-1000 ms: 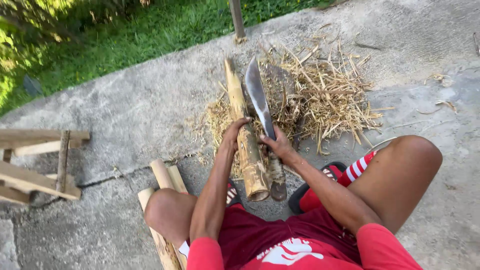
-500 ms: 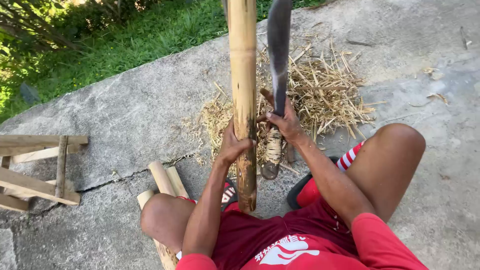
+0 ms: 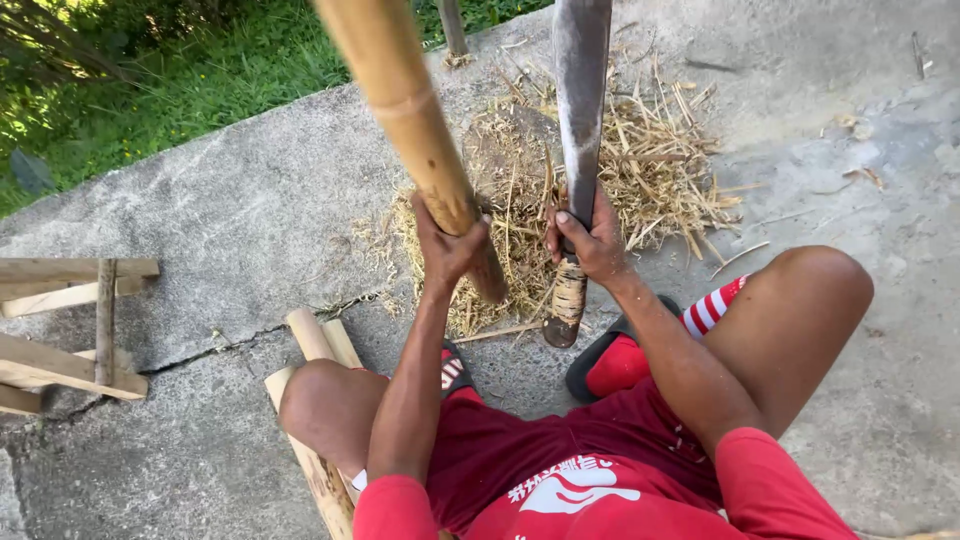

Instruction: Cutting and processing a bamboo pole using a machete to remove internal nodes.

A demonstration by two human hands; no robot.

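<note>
A wide grey concrete slab (image 3: 240,220), cracked and rough, is filling most of the view, with a strip of green grass (image 3: 180,80) running along its upper left edge. A person in a red shirt and red shorts is sitting low on it, knees spread to either side, with red socks striped in white showing at the feet.

Beyond the knees, a broad pile of dry straw-coloured bamboo shavings and splinters (image 3: 660,160) is lying spread on the concrete. At the left edge, a frame of pale wooden slats (image 3: 70,320) is resting on the slab, well apart from the person. Under the left thigh, several short pale split wooden billets (image 3: 315,345) are lying side by side.

A thick tan bamboo pole (image 3: 420,150) is rising at a tilt from just above the shavings, leaning up and to the left out of the top of the frame, its upper part blurred. The left hand (image 3: 448,240) is clenching around its lower part, fingers wrapped fully about the stem.

Just beside it, a long grey steel machete blade (image 3: 582,100) is pointing upward, near upright, over the pile. The right hand (image 3: 592,240) is grasping its handle (image 3: 566,300), a pale wrapped grip whose butt end is hanging below the fist, close to the concrete. The two hands are near each other but apart.
</note>
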